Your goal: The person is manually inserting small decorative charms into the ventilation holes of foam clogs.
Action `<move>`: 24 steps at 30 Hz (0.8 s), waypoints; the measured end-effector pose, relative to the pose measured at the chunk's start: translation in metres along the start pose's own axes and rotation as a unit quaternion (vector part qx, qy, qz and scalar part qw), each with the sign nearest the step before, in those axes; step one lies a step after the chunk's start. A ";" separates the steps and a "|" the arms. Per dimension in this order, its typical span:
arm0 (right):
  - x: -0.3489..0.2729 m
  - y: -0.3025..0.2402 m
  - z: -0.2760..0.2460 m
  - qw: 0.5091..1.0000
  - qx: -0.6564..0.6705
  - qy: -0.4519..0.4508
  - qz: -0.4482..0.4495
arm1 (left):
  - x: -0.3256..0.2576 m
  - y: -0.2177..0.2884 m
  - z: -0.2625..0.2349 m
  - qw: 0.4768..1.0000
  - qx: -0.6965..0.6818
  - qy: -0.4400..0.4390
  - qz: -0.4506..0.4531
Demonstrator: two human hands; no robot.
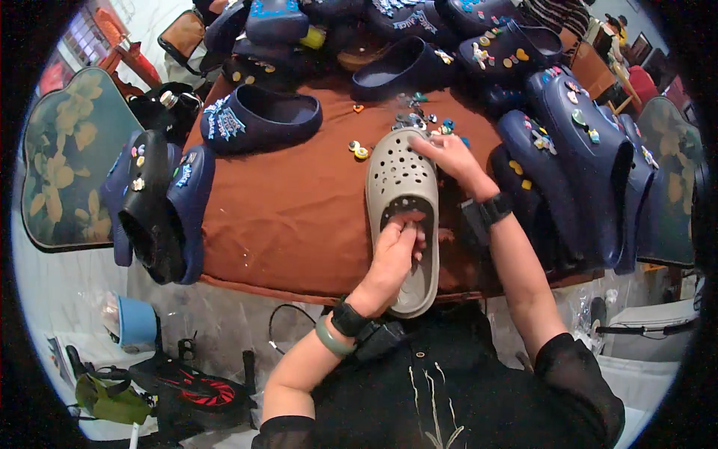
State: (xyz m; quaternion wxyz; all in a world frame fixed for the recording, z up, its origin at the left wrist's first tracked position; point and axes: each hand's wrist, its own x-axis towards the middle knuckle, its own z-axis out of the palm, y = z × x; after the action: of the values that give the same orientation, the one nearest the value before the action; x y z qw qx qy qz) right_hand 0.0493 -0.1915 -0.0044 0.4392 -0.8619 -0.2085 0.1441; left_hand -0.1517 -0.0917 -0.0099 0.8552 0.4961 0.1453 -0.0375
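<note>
A grey clog [401, 185] with holes in its toe lies lengthwise on the brown table [288, 213], toe pointing away from me. My left hand [394, 253] reaches into the clog's opening, fingers curled inside it. My right hand [449, 156] rests on the toe at the far right, fingertips pinched on its top surface; whether a small charm is between them I cannot tell. A scatter of small colourful charms [420, 120] lies just beyond the toe, and two yellow-and-blue charms [358, 149] sit to its left.
Navy clogs ring the table: one [258, 117] at the left back, several decorated ones [580, 157] stacked on the right, more along the back. Black and navy clogs [157, 202] are piled at the left edge. A floral chair [63, 161] stands left; a bag and cables lie on the floor.
</note>
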 end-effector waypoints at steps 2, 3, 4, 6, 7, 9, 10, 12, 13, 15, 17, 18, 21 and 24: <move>-0.005 -0.017 -0.010 0.997 0.060 -0.041 0.027 | -0.001 0.004 0.001 1.000 0.023 0.018 -0.011; -0.003 -0.015 -0.019 0.996 0.056 -0.059 0.033 | -0.004 0.008 0.002 0.999 0.040 0.009 0.012; -0.015 -0.030 -0.015 0.993 0.112 -0.023 0.000 | -0.014 0.011 -0.002 0.998 0.059 0.003 0.024; -0.021 -0.045 -0.034 0.991 0.075 0.020 -0.109 | -0.025 0.017 0.005 0.991 0.091 -0.017 0.093; -0.019 -0.058 -0.040 0.998 0.020 -0.011 -0.057 | -0.024 0.014 0.002 0.992 0.090 -0.015 0.086; 0.000 -0.043 -0.026 0.999 0.007 0.006 -0.037 | -0.009 0.012 -0.002 0.987 0.097 -0.005 0.126; 0.000 -0.040 -0.025 0.999 0.007 0.006 -0.037 | -0.009 0.012 -0.001 0.988 0.078 0.003 0.131; -0.006 -0.036 -0.023 0.998 0.055 0.034 -0.023 | -0.018 0.013 -0.002 0.963 0.192 -0.007 0.189; -0.002 -0.027 -0.026 0.998 0.056 0.037 -0.019 | -0.027 0.019 0.000 0.921 0.305 -0.019 0.242; 0.007 -0.009 -0.031 0.998 0.043 0.043 -0.005 | -0.048 0.027 -0.002 0.942 0.309 -0.040 0.124; 0.001 -0.017 -0.027 0.998 0.065 0.017 -0.001 | -0.064 0.026 -0.014 0.920 0.356 -0.058 0.155; -0.001 -0.019 -0.025 0.996 0.094 0.000 0.003 | -0.072 0.029 -0.018 0.916 0.367 -0.039 0.156; 0.002 -0.014 -0.018 0.990 0.138 -0.013 0.021 | -0.081 0.038 -0.033 0.867 0.448 0.047 0.212; 0.002 -0.010 -0.014 0.988 0.154 -0.008 0.033 | -0.077 0.045 -0.046 0.838 0.495 0.111 0.199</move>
State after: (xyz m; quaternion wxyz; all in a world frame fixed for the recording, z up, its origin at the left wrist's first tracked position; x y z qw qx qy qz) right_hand 0.0545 -0.1947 0.0114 0.5597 -0.7894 -0.1587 0.1960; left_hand -0.2262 -0.0356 0.0279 0.4628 0.8724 0.0995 0.1217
